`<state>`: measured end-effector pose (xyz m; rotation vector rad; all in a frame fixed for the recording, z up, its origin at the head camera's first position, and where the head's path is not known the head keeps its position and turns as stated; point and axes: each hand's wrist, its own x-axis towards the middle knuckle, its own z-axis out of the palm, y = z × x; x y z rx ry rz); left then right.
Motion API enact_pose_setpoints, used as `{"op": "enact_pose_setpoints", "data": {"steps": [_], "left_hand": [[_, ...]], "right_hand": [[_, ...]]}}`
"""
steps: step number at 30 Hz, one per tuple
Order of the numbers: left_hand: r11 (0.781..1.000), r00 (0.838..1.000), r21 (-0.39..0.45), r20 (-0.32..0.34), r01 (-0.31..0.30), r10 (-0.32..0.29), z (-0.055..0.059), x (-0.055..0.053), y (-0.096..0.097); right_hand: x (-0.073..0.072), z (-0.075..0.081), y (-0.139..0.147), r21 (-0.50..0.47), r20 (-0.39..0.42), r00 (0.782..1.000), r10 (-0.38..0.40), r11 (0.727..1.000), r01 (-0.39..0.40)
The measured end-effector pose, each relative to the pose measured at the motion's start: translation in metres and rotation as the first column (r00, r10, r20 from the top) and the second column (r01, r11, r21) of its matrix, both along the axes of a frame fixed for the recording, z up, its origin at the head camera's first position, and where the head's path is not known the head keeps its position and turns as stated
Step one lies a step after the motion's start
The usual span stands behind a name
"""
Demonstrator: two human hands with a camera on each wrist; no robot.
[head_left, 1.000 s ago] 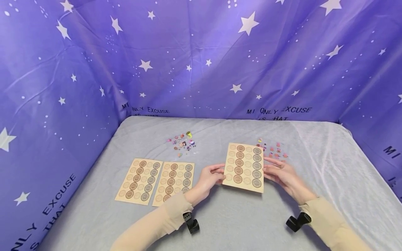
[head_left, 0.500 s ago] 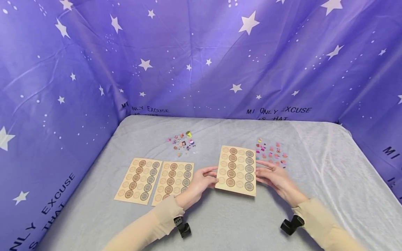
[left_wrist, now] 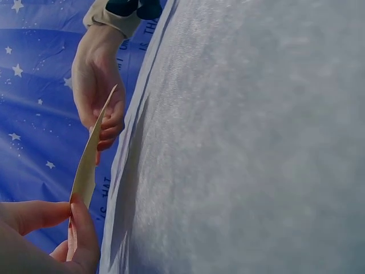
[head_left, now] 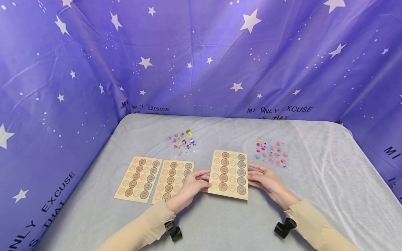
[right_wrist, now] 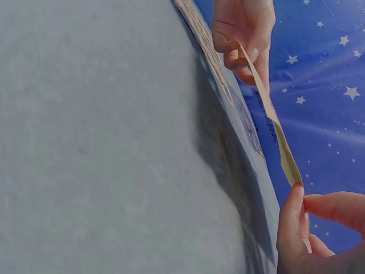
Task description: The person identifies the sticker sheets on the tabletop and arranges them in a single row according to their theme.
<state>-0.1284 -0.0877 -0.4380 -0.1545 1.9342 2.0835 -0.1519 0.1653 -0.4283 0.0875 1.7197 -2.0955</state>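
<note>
A tan sticker sheet (head_left: 228,175) printed with rows of round seals is held up between the two hands, above the table. My left hand (head_left: 192,186) pinches its left edge between thumb and fingers. At the opposite edge my right hand (head_left: 270,183) pinches the sheet the same way. Both wrist views show the sheet (left_wrist: 86,168) nearly edge-on, slightly bent and apart from the cloth. Two similar sticker sheets lie flat at the left: one farther out (head_left: 138,179), and a second (head_left: 171,174) partly covered by my left hand and forearm.
Small colourful stickers (head_left: 183,142) lie in a cluster behind the flat sheets. Another group of pink and orange stickers (head_left: 272,153) lies at the back right. Grey cloth (head_left: 329,167) covers the table, and a purple starred curtain (head_left: 201,45) encloses its back and sides.
Both hands have carried the held sheet left and slightly toward the table's front edge. More of the right sticker group now shows. The flat sheets have stayed in place.
</note>
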Motion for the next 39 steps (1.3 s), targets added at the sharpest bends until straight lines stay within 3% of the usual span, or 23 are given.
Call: {"op": "enact_pose_setpoints", "data": {"steps": [13, 39], "left_hand": [[1.000, 1.000, 0.018, -0.010, 0.018, -0.018, -0.002, 0.010, -0.017], [0.986, 0.996, -0.139, -0.020, 0.088, -0.091, -0.004, 0.023, -0.042]], "right_hand": [[0.005, -0.007, -0.016, 0.044, 0.015, 1.000, 0.011, 0.999, -0.012], [0.015, -0.017, -0.041, 0.154, -0.030, 0.999, 0.045, 0.987, -0.040]]}}
